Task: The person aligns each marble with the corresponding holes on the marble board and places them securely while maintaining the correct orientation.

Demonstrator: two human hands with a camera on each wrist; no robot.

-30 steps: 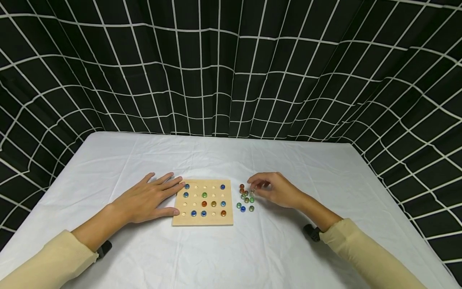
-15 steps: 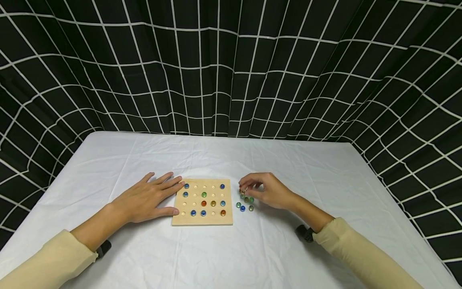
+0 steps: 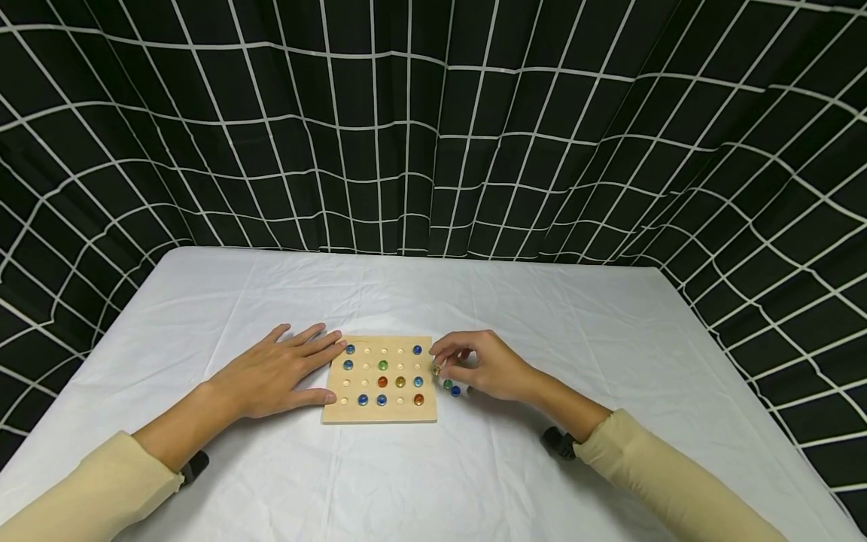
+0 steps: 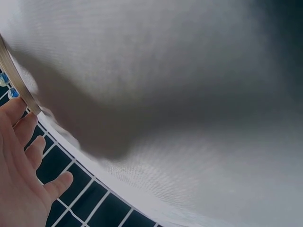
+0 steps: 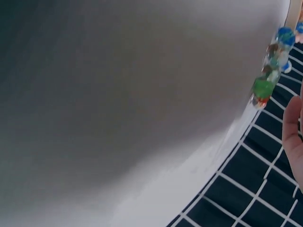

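A light wooden board (image 3: 391, 416) with rows of round hollows lies on the white cloth. Blue, green, orange and amber marbles sit in some hollows, among them a green marble (image 3: 383, 365). My left hand (image 3: 274, 379) rests with spread, straight fingers at the board's left edge, fingertips and thumb touching it. Just off the right edge, my right hand (image 3: 489, 365) pinches a clear yellowish marble (image 3: 436, 369) between thumb and fingers. Beneath that hand lie loose marbles, mostly hidden in the head view; a blue marble (image 3: 455, 391) shows. In the right wrist view, a green marble (image 5: 263, 88) stands out among them.
The white-covered table (image 3: 406, 482) extends around the board, its far edge against a black curtain (image 3: 379, 135) with white grid lines. A dark wrist camera (image 3: 558, 443) hangs under the right sleeve.
My right hand has moved left from the loose marbles towards the board's right edge, carrying a pinched marble and now covering most of the pile. My left hand stays in place.
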